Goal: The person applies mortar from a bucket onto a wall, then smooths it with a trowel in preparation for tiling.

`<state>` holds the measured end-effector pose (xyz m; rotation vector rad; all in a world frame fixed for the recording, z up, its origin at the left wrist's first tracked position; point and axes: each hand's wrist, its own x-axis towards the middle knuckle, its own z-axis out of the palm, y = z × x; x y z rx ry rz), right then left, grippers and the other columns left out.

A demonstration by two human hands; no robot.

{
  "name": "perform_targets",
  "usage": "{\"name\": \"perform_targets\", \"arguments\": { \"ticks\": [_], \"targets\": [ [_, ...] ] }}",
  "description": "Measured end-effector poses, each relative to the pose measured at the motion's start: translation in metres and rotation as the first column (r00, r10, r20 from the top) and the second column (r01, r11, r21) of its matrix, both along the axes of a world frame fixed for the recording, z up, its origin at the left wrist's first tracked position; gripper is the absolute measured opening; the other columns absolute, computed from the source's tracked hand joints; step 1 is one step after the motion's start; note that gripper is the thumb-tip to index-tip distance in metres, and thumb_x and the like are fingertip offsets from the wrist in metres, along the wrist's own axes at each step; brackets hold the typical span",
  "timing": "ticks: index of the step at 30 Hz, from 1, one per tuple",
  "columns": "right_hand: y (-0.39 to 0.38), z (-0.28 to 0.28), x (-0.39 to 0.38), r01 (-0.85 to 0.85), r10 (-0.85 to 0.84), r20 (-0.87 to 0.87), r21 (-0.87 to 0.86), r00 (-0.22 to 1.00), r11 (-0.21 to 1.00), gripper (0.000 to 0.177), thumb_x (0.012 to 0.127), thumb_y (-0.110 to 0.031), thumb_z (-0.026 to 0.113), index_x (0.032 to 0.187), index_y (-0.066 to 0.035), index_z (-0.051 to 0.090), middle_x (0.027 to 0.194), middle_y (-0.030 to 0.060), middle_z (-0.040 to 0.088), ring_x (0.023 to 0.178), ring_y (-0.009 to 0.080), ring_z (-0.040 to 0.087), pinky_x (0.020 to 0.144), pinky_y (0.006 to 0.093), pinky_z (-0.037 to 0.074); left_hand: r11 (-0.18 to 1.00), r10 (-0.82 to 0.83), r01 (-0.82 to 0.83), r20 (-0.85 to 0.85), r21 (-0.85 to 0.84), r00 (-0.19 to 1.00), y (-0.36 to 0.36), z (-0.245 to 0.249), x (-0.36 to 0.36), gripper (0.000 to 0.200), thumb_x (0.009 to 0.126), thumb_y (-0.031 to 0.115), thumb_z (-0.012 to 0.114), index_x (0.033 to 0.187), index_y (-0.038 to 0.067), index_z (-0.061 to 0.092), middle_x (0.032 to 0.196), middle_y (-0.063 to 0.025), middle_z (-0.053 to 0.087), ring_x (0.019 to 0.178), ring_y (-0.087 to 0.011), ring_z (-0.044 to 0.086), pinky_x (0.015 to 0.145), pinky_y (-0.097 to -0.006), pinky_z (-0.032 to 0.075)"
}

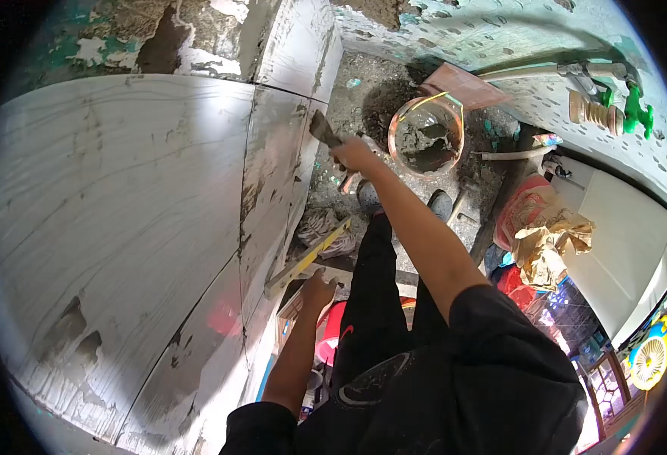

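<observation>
My right hand [355,155] is stretched forward, shut on the handle of a trowel [323,130] whose blade touches the edge of the white tiled wall [121,197]. My left hand [317,290] hangs low, next to the end of a yellow spirit level [307,260] that leans against the tile edge; whether it grips the level cannot be told. A clear bucket [427,136] with grey mortar stands on the floor just right of the trowel.
Large white tiles smeared with mortar fill the left. A brick-coloured slab [466,85], a hose and a green tap [637,110] lie beyond the bucket. Crumpled paper bags [549,239] sit at right. My black-trousered legs [379,303] stand on the rough floor.
</observation>
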<state>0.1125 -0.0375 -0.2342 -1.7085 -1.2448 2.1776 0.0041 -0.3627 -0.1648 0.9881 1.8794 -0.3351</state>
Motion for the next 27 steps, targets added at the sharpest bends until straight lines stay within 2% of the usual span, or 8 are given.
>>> {"name": "perform_targets", "arguments": {
  "ticks": [3, 6, 9, 11, 14, 18, 23, 27],
  "targets": [
    [0.022, -0.045, -0.021, -0.031, 0.022, 0.086, 0.099, 0.996, 0.995, 0.025, 0.073, -0.018, 0.061, 0.081, 0.005, 0.058, 0.062, 0.016, 0.059, 0.05, 0.0225, 0.058, 0.051, 0.0375, 0.05, 0.995, 0.092, -0.09, 0.038, -0.051, 0.995, -0.012, -0.012, -0.009, 0.057, 0.075, 0.042, 0.062, 0.116, 0.003, 0.052, 0.099, -0.0251, 0.061, 0.094, -0.0395, 0.058, 0.082, -0.0461, 0.046],
    [0.034, -0.005, -0.012, -0.2, 0.192, 0.08, 0.108, 0.978, 0.974, 0.027, 0.072, -0.019, 0.062, 0.085, 0.005, 0.059, 0.066, 0.0122, 0.06, 0.051, 0.0209, 0.057, 0.05, 0.035, 0.048, 0.997, 0.071, -0.07, 0.024, -0.032, 0.997, -0.011, -0.008, -0.012, 0.058, 0.074, 0.042, 0.062, 0.116, 0.003, 0.052, 0.098, -0.0251, 0.061, 0.094, -0.04, 0.058, 0.082, -0.0465, 0.046],
    [0.015, 0.007, 0.027, -0.249, 0.27, -0.149, 0.146, 0.951, 0.957, 0.027, 0.073, -0.018, 0.062, 0.088, 0.004, 0.061, 0.071, 0.0092, 0.061, 0.055, 0.0178, 0.056, 0.054, 0.0327, 0.047, 0.997, 0.029, -0.029, -0.003, -0.075, 1.0, -0.004, 0.001, -0.008, 0.058, 0.074, 0.042, 0.062, 0.115, 0.003, 0.052, 0.1, -0.0257, 0.06, 0.094, -0.0408, 0.058, 0.083, -0.0469, 0.045],
    [-0.003, 0.029, 0.045, -0.106, 0.095, -0.226, -0.034, 0.969, 0.994, 0.026, 0.073, -0.017, 0.062, 0.09, 0.003, 0.061, 0.073, 0.0079, 0.061, 0.062, 0.0142, 0.055, 0.059, 0.0306, 0.046, 0.999, 0.036, -0.035, 0.015, -0.027, 0.999, -0.015, -0.008, -0.008, 0.058, 0.075, 0.042, 0.062, 0.116, 0.002, 0.052, 0.101, -0.0259, 0.06, 0.095, -0.0408, 0.057, 0.084, -0.047, 0.045],
    [-0.024, -0.011, 0.056, 0.072, -0.071, -0.052, 0.021, 0.996, 0.997, 0.026, 0.074, -0.018, 0.061, 0.091, 0.0, 0.062, 0.077, 0.0121, 0.063, 0.069, 0.0201, 0.059, 0.064, 0.0327, 0.046, 0.999, 0.05, -0.051, 0.058, 0.01, 0.997, -0.028, -0.019, -0.008, 0.059, 0.075, 0.043, 0.061, 0.116, 0.002, 0.052, 0.102, -0.0258, 0.06, 0.096, -0.0403, 0.057, 0.085, -0.0472, 0.044],
    [0.01, -0.086, 0.047, -0.051, -0.012, 0.142, 0.428, 0.99, 0.902, 0.03, 0.073, -0.016, 0.059, 0.098, 0.001, 0.061, 0.075, 0.0107, 0.061, 0.066, 0.0152, 0.054, 0.061, 0.0291, 0.044, 0.999, 0.049, -0.05, 0.061, 0.013, 0.997, -0.028, -0.018, -0.012, 0.058, 0.076, 0.043, 0.06, 0.116, 0.002, 0.052, 0.102, -0.0255, 0.06, 0.097, -0.0401, 0.057, 0.085, -0.0472, 0.044],
    [0.102, -0.094, 0.023, -0.25, 0.185, 0.349, 0.151, 0.919, 0.956, 0.031, 0.073, -0.024, 0.058, 0.097, -0.004, 0.063, 0.095, 0.0195, 0.062, 0.081, 0.0283, 0.061, 0.07, 0.0336, 0.047, 0.998, 0.044, -0.044, 0.01, -0.045, 0.999, -0.026, -0.017, -0.023, 0.052, 0.077, 0.039, 0.059, 0.114, 0.003, 0.053, 0.097, -0.0246, 0.061, 0.09, -0.0412, 0.058, 0.08, -0.0471, 0.046],
    [0.136, -0.123, 0.032, -0.438, 0.114, 0.511, 0.577, 0.852, 0.69, 0.038, 0.075, -0.033, 0.056, 0.1, -0.005, 0.059, 0.096, 0.0224, 0.062, 0.088, 0.0383, 0.06, 0.079, 0.0422, 0.048, 0.999, 0.025, -0.024, 0.028, -0.039, 0.999, -0.04, -0.03, -0.031, 0.05, 0.076, 0.036, 0.06, 0.111, 0.002, 0.052, 0.095, -0.0235, 0.062, 0.089, -0.04, 0.059, 0.079, -0.047, 0.046]
  ]
}}
